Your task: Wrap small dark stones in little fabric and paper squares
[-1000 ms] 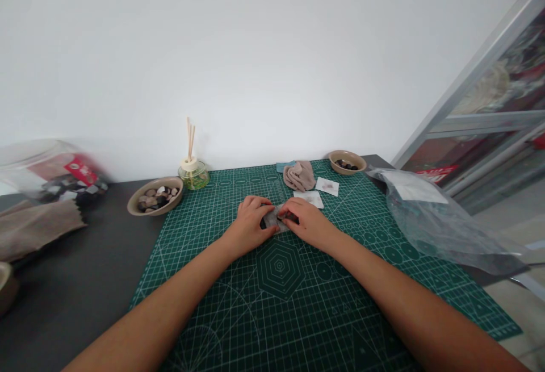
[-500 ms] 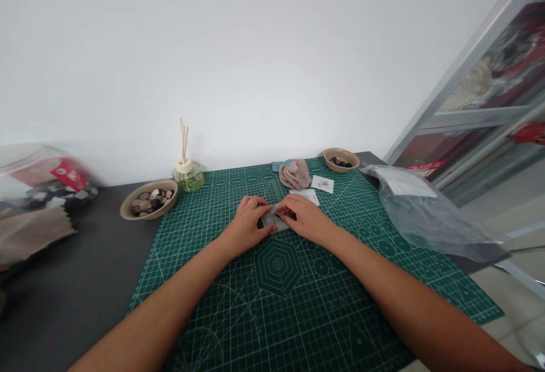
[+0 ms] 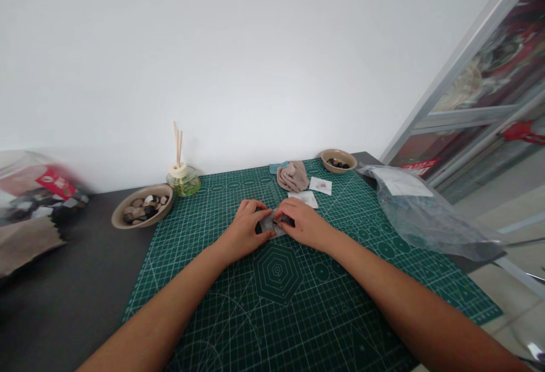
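Observation:
A small grey, flat piece (image 3: 268,224), like a little sheet or packet, lies on the green cutting mat (image 3: 238,315) between my hands. My left hand (image 3: 246,231) curves around its left side, with thumb and fingertips pressing on its near and far edges. My right hand (image 3: 303,223) is closed in a pinch over its right part. A tiny dark spot shows at the right fingertips, too small to name. Just beyond my right hand lie a white card (image 3: 305,198), a second white card (image 3: 321,185) and a crumpled beige cloth (image 3: 293,176).
On the left stand a bowl of brown, black and white stones (image 3: 142,207) and a reed diffuser (image 3: 183,180). A bag of stones (image 3: 42,190) and brown paper (image 3: 29,244) lie further left. At the right are a smaller bowl (image 3: 339,161) and a clear plastic bag (image 3: 426,218).
The view has shifted slightly. My right fingertips have moved a little left over the grey piece. My left hand keeps its place along the edges.

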The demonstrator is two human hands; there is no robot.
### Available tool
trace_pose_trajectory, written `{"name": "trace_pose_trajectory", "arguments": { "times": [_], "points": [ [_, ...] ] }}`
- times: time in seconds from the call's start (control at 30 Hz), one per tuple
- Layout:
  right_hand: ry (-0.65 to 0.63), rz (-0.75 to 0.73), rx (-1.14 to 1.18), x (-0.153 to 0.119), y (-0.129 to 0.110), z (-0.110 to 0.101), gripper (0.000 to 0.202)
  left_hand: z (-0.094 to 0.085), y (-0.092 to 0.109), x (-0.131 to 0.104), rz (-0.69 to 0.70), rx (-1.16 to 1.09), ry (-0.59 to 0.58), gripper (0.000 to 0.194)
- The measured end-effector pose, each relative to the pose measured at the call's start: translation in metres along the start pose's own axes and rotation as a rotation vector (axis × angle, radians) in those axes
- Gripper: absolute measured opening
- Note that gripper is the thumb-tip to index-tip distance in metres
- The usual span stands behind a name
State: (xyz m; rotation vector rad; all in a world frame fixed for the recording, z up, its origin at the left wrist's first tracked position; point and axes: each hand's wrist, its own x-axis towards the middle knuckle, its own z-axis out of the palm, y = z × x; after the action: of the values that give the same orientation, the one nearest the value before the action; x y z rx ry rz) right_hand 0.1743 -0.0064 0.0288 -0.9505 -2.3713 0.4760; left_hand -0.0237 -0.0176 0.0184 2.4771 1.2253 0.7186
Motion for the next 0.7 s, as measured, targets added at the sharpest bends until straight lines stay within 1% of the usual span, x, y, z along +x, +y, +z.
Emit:
{"name": "trace_pose_trajectory", "arguments": {
  "times": [0.1,0.23,0.4,0.57,0.7],
  "points": [
    [0.01,0.013,-0.013,-0.0004,-0.0002,-0.0012,0.015,-0.0016,0.0014,-0.0003,-0.002,-0.007,-0.019,0.037],
    [-0.034,-0.007,0.028,-0.0013,-0.0016,-0.0023,0.016,-0.0033,0.003,-0.0004,0.002,-0.012,-0.035,0.036],
    [0.011,0.015,-0.028,-0.0012,-0.0012,-0.0019,0.014,-0.0028,0.0026,-0.0001,-0.006,-0.011,-0.029,0.038],
    [-0.03,-0.026,-0.032,-0.0004,-0.004,-0.0028,0.015,-0.0034,0.0035,-0.0002,0.005,-0.012,-0.029,0.035],
    [-0.012,0.004,-0.028,-0.0006,-0.0034,-0.0046,0.015,-0.0047,0.0057,-0.0004,-0.002,-0.009,-0.031,0.039]
  ]
}}
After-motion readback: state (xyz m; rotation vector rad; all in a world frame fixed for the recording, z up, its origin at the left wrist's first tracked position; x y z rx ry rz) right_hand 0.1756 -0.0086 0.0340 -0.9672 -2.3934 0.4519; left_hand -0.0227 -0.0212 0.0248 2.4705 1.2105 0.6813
